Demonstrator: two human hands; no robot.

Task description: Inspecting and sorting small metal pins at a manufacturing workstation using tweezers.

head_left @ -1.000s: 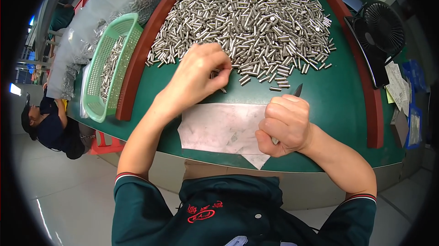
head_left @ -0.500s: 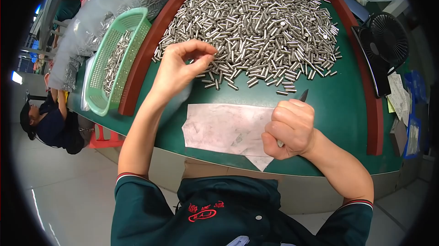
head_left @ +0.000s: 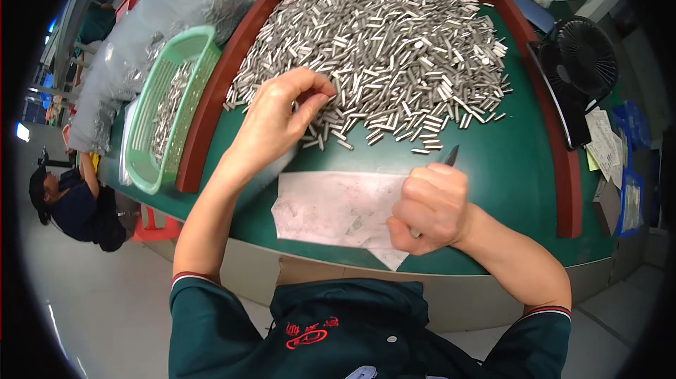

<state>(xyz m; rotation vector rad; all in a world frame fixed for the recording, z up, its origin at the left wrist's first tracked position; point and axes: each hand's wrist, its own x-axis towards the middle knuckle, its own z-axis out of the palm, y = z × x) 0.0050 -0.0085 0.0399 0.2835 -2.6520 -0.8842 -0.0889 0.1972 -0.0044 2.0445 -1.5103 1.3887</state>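
A broad heap of short metal pins (head_left: 380, 48) covers the far part of the green table (head_left: 514, 189). At the heap's near left edge is my left hand (head_left: 282, 115), thumb and forefinger pinched together; what sits between the fingertips, if anything, is too small to make out. My right hand (head_left: 433, 203) is closed in a fist around a knife, whose dark pointed blade (head_left: 452, 155) sticks out past the top of the fist. Its handle is mostly hidden in the palm. Beneath and left of that fist lies a stained pale pink cloth (head_left: 331, 206), reaching the table's near edge.
A dark red wooden frame (head_left: 546, 118) borders the heap. Left of it stands a green plastic basket (head_left: 144, 161) with pins inside, beside clear bags (head_left: 130, 48) of parts. A black fan (head_left: 581, 62) and papers (head_left: 604, 145) are at right. Another person (head_left: 77, 203) is at far left.
The view has shifted slightly. My left hand stays pinched at the heap's edge, and my right fist still grips the knife over the cloth's right end.
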